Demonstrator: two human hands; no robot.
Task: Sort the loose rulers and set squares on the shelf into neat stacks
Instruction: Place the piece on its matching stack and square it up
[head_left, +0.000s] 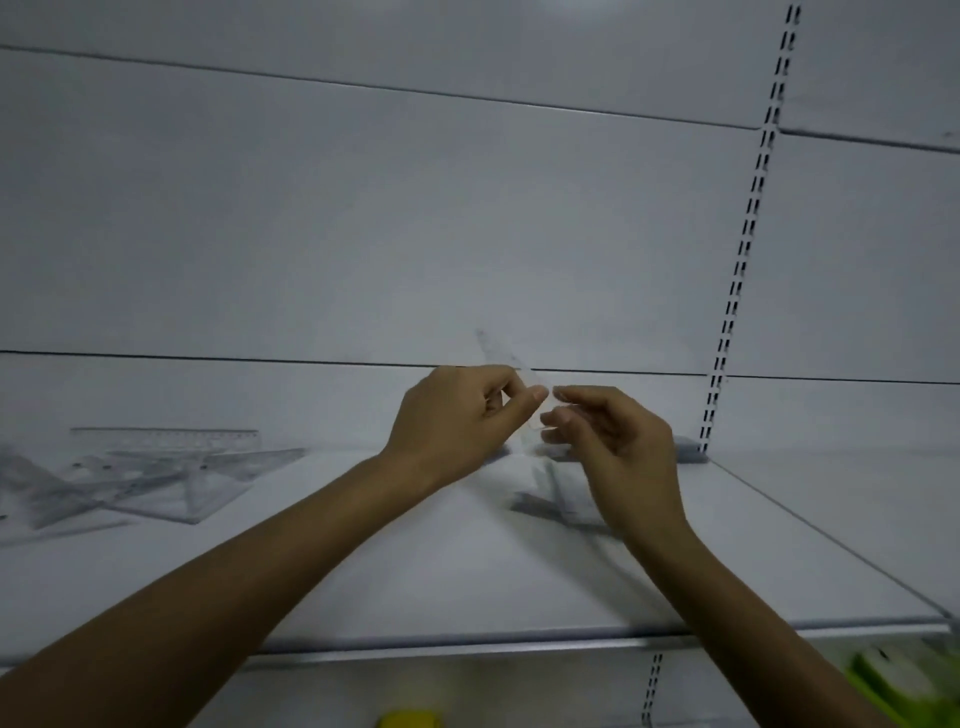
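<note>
One clear set square (511, 364), pinched in the left hand (457, 415); right hand (613, 441) at its edge, grip unclear. Best steadied by both edges, then laid flat on the pile (156, 473).

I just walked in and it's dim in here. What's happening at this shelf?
A person is tidying clear drawing tools on a white shelf. Their left hand pinches a clear plastic piece held up above the shelf. The right hand has its fingertips at the same piece, but the blur hides whether it grips it. A loose pile of set squares and a ruler lies unsorted at the left of the shelf.
</note>
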